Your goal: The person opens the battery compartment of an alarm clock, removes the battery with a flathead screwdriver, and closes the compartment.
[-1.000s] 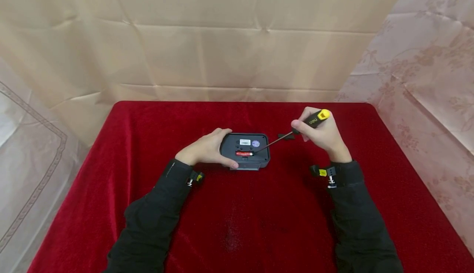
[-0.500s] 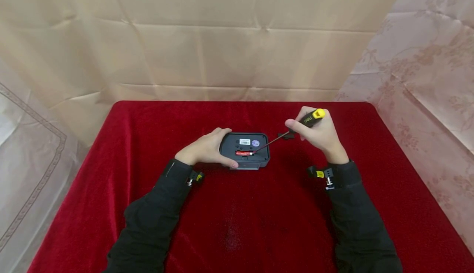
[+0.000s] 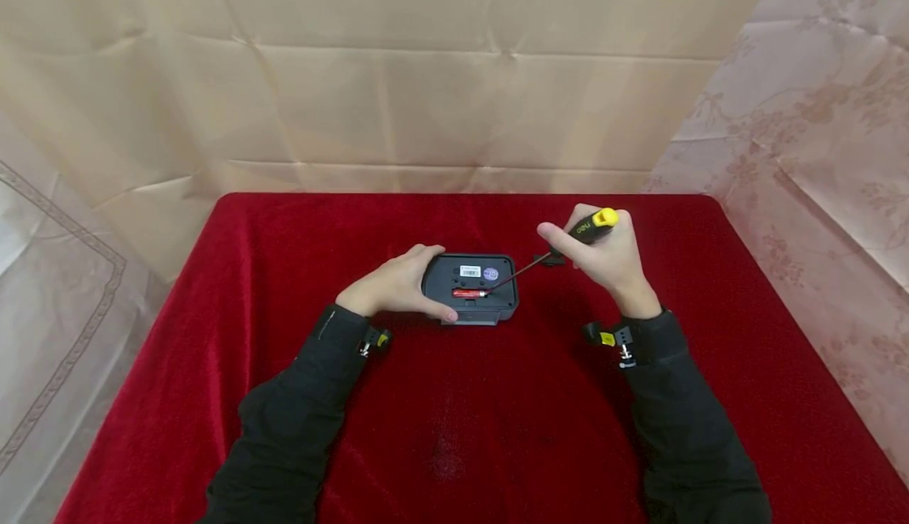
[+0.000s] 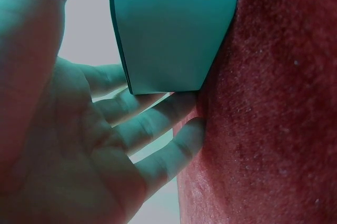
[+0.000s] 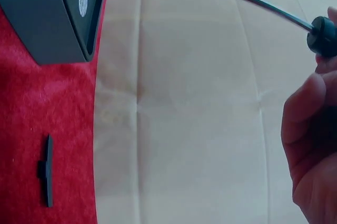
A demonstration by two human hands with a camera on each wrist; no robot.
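Over on the left, the left hand cups the near-left end of the dark grey device, fingers wrapped over its far edge and thumb along the near side, steadying it on the red table. The left wrist view shows those fingers curled under the casing. The device lies back-up at the middle of the table, two small labels on it, and a red battery sits in its open compartment. The thin shaft of the screwdriver slants down to the battery's right end, tip touching or just at it. Just right of the device, a small dark cover piece lies flat on the cloth, partly behind the shaft. Further right, the right hand grips the black-and-yellow handle, fingers closed round it, yellow cap poking up.
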